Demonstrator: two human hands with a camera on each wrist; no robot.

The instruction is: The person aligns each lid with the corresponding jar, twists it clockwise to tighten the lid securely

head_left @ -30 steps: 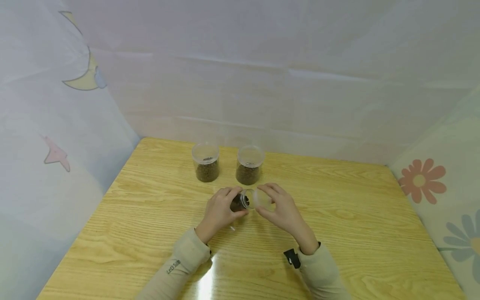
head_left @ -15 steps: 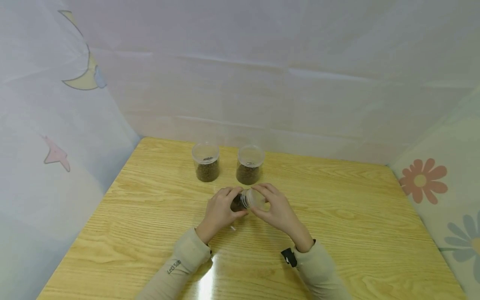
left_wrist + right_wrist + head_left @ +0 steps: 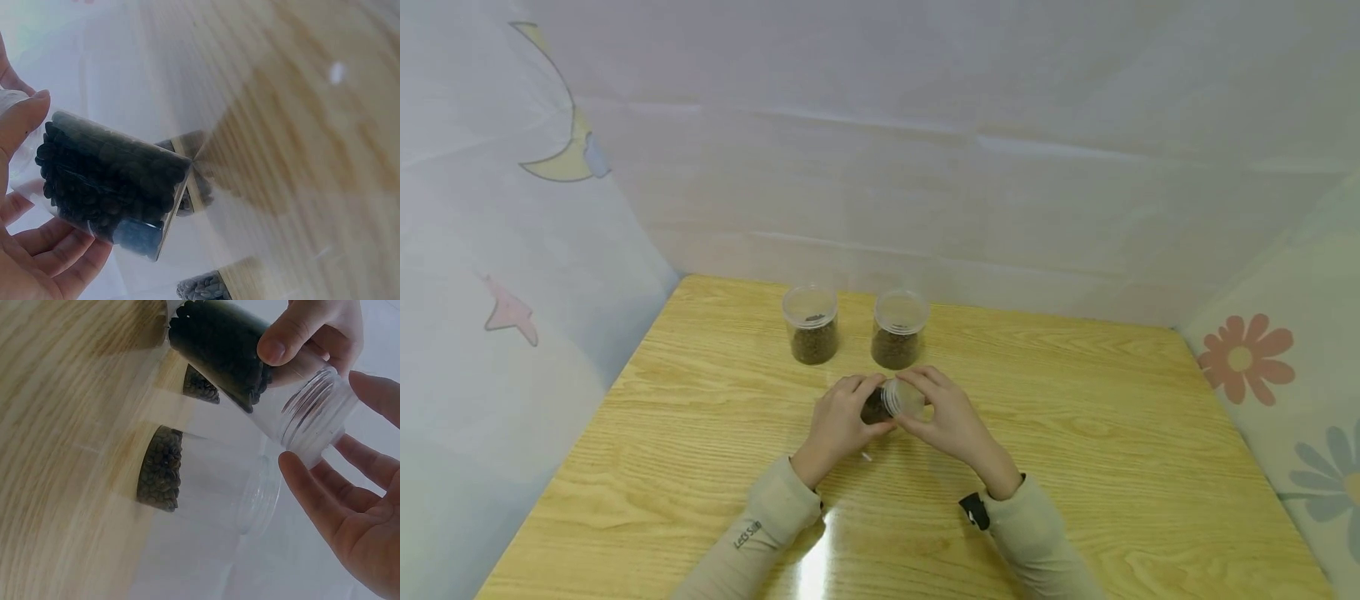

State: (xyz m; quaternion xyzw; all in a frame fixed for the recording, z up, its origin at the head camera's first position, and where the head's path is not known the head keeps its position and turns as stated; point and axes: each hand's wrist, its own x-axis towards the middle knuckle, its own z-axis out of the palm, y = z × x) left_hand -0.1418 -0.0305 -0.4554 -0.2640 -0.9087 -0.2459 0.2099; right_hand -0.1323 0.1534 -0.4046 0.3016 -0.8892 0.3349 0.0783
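Note:
A clear screw-top jar [image 3: 874, 407] of dark beans lies tilted between the hands, its mouth toward the right. My left hand [image 3: 838, 421] grips it round the body, thumb on the near side and fingers over the far side. In the left wrist view the dark beans [image 3: 106, 181] fill the jar's lower part. My right hand [image 3: 953, 421] holds a clear lid [image 3: 910, 400] by its rim between thumb and fingers, right at the jar's mouth. The right wrist view has the jar's ridged neck [image 3: 306, 409] meeting the lid, with my right fingertips spread around it.
Two more clear jars, a left one [image 3: 814, 340] and a right one [image 3: 896, 346], stand upright beyond the hands, each partly filled with brown beans. The wooden table [image 3: 1075, 417] ends at a pale fabric backdrop [image 3: 925, 183], with printed side walls left and right.
My right hand has moved left with the lid, from just off the jar's mouth onto it. The left hand and its jar stay where they were.

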